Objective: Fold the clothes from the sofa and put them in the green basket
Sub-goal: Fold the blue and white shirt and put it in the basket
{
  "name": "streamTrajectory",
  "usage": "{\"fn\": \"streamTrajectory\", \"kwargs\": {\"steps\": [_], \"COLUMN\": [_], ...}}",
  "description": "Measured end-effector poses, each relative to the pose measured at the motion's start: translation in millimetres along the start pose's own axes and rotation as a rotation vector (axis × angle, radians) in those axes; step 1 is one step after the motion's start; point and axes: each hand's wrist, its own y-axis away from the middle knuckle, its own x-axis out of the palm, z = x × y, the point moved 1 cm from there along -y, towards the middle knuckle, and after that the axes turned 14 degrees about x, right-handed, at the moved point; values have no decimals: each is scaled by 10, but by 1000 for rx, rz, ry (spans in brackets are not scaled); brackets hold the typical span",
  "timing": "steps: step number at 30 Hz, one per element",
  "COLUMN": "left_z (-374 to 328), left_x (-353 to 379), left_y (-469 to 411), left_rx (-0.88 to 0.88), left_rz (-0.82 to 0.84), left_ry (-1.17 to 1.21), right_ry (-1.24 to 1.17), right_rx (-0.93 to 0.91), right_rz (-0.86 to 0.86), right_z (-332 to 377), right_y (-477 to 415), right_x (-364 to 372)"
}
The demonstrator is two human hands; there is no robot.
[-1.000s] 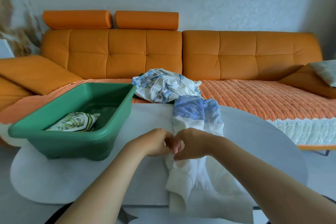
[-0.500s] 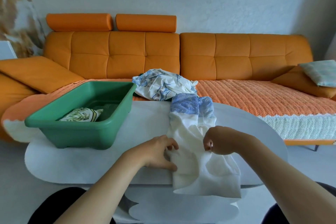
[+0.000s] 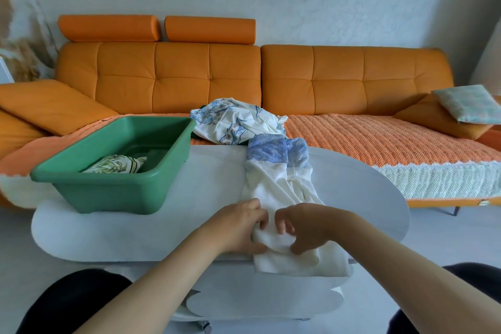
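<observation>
A white garment with blue patterned ends (image 3: 282,187) lies lengthwise on the white oval table (image 3: 366,198), its near end hanging over the front edge. My left hand (image 3: 241,226) and my right hand (image 3: 303,226) sit close together at its near part, fingers curled into a bunched fold of the white cloth. The green basket (image 3: 113,187) stands on the table's left side and holds a folded leaf-print cloth (image 3: 116,164). A crumpled white and blue printed garment (image 3: 233,123) lies on the orange sofa (image 3: 352,81) just behind the table.
An orange textured throw (image 3: 379,141) covers the sofa seat. A pale green cushion (image 3: 466,103) lies at the sofa's right end and an orange cushion (image 3: 51,106) at its left. My dark-clad knees (image 3: 67,304) show below the table's front edge.
My hands, apart on the garment half a second ago, have come together again on the white cloth near the table's front edge. The cloth is bunched between them.
</observation>
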Motion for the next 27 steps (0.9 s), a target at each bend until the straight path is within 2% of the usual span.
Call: {"fn": "streamTrajectory", "kwargs": {"steps": [3,7,12,16,19,21,24,27], "left_z": [-13,145,417,500,532,547,547,509], "left_x": [-8,-63,-162,-234,-269,-291,-337,-401], "left_y": [-5,6,1,-135,-229,-260,-263,-188], "left_rx": [-24,-159,-306,-358,-353,-332,-294,-272], "left_rz": [-5,8,62,157,299,365,396,434], "left_ry": [2,47,110,45,111,142,210,266], "right_ry": [-83,-230,-341,-388,-361,-338,-436,-551], "right_rx": [11,-4,36,85,139,187,268,289], "right_rz": [-44,-107,-415,-517,-383,-230,26,107], "right_z": [-24,-56,-55,-29,36,86,127,116], "right_y": [3,-101,-568,-1111,-1495,-1718,-1957,-2083], "right_x": [-34,-65,-197,-408,-535,-572,-548,-489]}}
